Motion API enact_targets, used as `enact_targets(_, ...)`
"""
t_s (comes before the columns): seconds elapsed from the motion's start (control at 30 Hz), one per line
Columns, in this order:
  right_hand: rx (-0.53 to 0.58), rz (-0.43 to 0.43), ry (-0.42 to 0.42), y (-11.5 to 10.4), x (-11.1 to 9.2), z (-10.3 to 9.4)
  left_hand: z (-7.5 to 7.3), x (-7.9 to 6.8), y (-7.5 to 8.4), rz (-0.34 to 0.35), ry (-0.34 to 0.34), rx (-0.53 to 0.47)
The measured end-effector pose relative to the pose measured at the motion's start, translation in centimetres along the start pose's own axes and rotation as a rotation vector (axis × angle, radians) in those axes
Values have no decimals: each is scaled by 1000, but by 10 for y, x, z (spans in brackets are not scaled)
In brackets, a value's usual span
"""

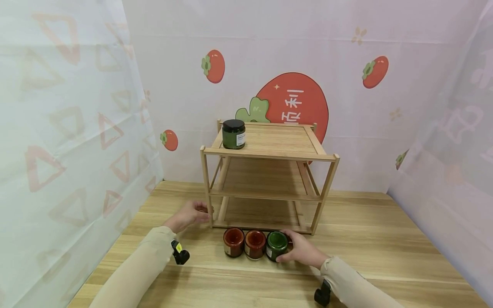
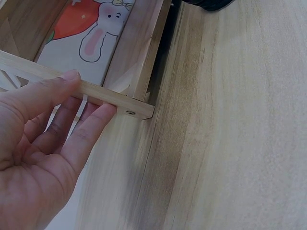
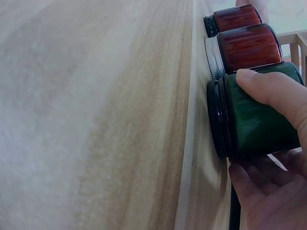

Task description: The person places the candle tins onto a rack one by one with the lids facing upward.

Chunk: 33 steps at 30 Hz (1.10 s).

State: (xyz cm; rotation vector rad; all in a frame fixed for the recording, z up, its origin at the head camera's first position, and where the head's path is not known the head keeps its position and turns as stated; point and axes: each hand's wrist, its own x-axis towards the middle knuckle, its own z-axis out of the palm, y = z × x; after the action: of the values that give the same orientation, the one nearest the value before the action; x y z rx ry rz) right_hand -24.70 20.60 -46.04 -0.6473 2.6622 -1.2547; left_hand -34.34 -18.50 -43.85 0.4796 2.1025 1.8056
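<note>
Three glass jars stand side by side, upside down on their lids, before a wooden shelf rack (image 1: 269, 195). At the right end is a green jar (image 1: 277, 244) with a black lid; my right hand (image 1: 304, 251) holds it, thumb on one side and fingers on the other. Beside it are a reddish-brown jar (image 3: 249, 47) with a silver lid and another reddish-brown jar (image 1: 233, 242) with a black lid. My left hand (image 1: 192, 216) pinches the rack's front left post (image 2: 91, 89) low down, between thumb and fingers.
Another green jar (image 1: 233, 136) stands upright, black lid on top, at the left of the rack's top shelf (image 1: 277, 139). The rack stands on a wood-grain table (image 1: 358, 239). Printed sheets (image 1: 165, 85) enclose the table at the back and sides.
</note>
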Motion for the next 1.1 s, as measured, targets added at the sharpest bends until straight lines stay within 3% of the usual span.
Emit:
enact_targets(0.13,-19,-1,3,1,0,0,2,1,2,-36,30,7)
enact_targets(0.47,-40,8,24,1,-1,-2,3,2,2,-19,19,17)
enact_targets(0.73,-3,33,109,-10,-6,-14,1,2,-1,-15,16,12)
enact_targets(1.1,92,-20,216,-27,-7,-32,0,1,-1,-12,15,12)
